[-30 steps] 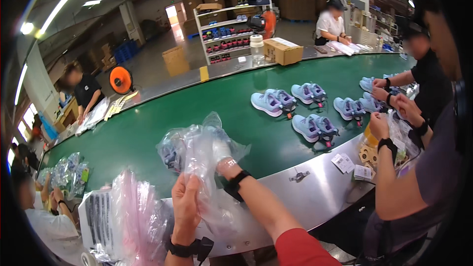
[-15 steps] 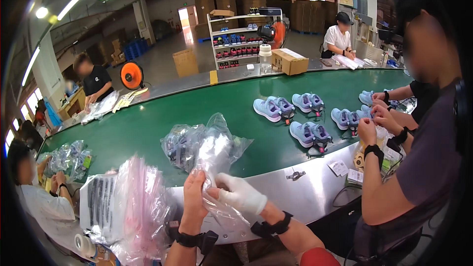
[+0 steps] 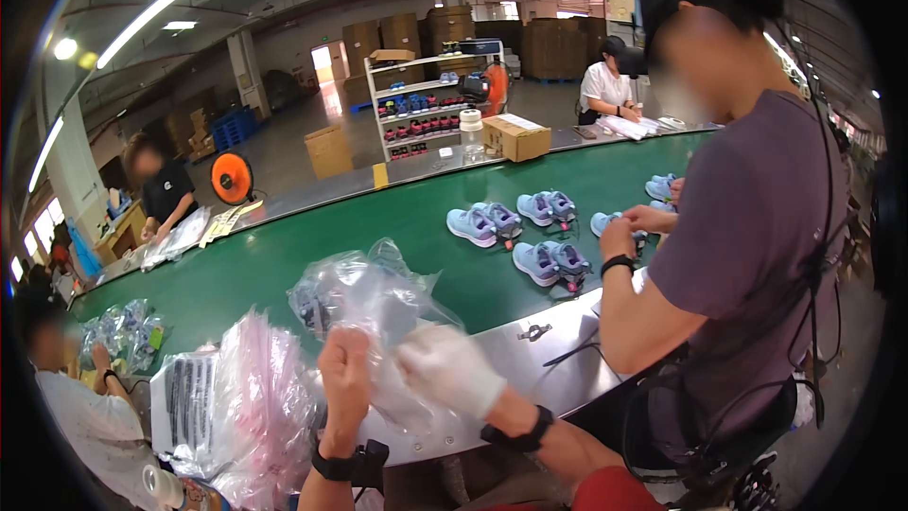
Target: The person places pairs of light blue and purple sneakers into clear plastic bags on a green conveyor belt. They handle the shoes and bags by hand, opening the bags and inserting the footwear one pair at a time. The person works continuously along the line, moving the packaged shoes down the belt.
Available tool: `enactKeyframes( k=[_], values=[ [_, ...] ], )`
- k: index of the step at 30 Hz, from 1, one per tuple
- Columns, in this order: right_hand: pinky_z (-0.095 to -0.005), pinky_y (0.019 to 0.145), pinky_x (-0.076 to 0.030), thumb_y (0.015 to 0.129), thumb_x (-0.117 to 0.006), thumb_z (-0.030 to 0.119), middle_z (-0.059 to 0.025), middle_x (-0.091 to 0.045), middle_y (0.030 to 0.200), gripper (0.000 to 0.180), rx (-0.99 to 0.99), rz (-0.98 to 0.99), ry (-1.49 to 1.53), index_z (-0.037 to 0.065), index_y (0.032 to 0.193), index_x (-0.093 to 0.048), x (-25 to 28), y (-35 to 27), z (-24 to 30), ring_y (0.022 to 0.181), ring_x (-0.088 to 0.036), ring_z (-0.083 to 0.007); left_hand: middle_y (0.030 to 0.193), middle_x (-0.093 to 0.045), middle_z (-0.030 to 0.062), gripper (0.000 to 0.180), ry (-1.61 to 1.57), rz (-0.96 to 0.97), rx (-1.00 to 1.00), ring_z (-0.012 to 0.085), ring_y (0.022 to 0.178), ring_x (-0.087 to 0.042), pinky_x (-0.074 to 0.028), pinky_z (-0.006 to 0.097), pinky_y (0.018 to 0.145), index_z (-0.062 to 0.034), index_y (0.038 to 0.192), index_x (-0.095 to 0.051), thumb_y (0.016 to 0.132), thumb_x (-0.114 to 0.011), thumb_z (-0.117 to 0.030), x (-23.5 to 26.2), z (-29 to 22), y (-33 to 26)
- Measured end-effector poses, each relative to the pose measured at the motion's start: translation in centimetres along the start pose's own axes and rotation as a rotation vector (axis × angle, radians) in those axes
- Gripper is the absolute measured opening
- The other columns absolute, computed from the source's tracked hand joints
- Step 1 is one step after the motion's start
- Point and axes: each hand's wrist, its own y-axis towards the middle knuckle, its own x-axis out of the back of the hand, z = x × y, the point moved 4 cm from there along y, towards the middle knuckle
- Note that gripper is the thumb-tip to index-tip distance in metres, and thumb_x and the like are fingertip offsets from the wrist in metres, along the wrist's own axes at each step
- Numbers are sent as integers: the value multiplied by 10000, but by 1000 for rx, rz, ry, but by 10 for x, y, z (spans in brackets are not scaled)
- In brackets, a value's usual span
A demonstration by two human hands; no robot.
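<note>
1. At the left of the worktop [image 3: 530,360] lay a loose stack of pink-tinted bags [image 3: 251,407], sagging over the near edge. It looked likely to slide or spill, since the film was slick and nothing held the pile.

2. Just right of that stack, the left hand [image 3: 345,369] was closed in a fist on the lower edge of a clear bag [image 3: 369,308]. A tight pinch on such thin film could tear it, or the film could slip out if the grip eased.

3. The clear bag stood between the two hands, over the seam where the steel worktop met the green belt [image 3: 312,255]. It was crumpled, glossy and half see-through, with a dark blue shape inside at its left, probably a shoe, too veiled to be sure. Its top billowed open and uneven, so whatever sat inside might have tipped out onto the belt.

4. The right hand [image 3: 449,369], in a white glove, was behind or inside the film, fingers curled; whether it gripped the bag or something in it could not be told. A gloved hand feels less, so a fumble seemed possible.

5. Farther right, pairs of blue shoes [image 3: 544,260] sat on the belt, well apart from the bag. A co-worker's hand [image 3: 648,220] reached among them, and crossing reaches might have collided.
</note>
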Motion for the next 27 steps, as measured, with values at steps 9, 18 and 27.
enactKeyframes(
  k=[9,18,27],
  values=[
    [-399,746,-500,786,-586,208,-141,-669,900,225,-263,533,104,53,932,-661,-124,-1,-51,812,-637,-318,617,-421,-20,171,324,33,-9,38,548,-353,-261,245,458,-37,751,-490,918,-509,-67,28,-19,0],
    [-259,669,-526,927,-563,211,-64,-654,799,249,-488,442,1481,-27,976,-622,-51,61,-82,721,-633,-126,645,-418,-75,189,-87,-364,54,13,564,-347,-268,195,487,-76,775,-479,950,-490,-147,58,44,36],
    [-457,915,-416,737,-562,602,-160,-612,1118,502,-761,467,-552,218,1035,-686,-147,41,-357,1119,-523,-332,933,-566,17,167,-251,-318,164,78,815,-523,-433,223,709,-14,1065,-524,941,-494,-121,40,88,29]
  ],
)
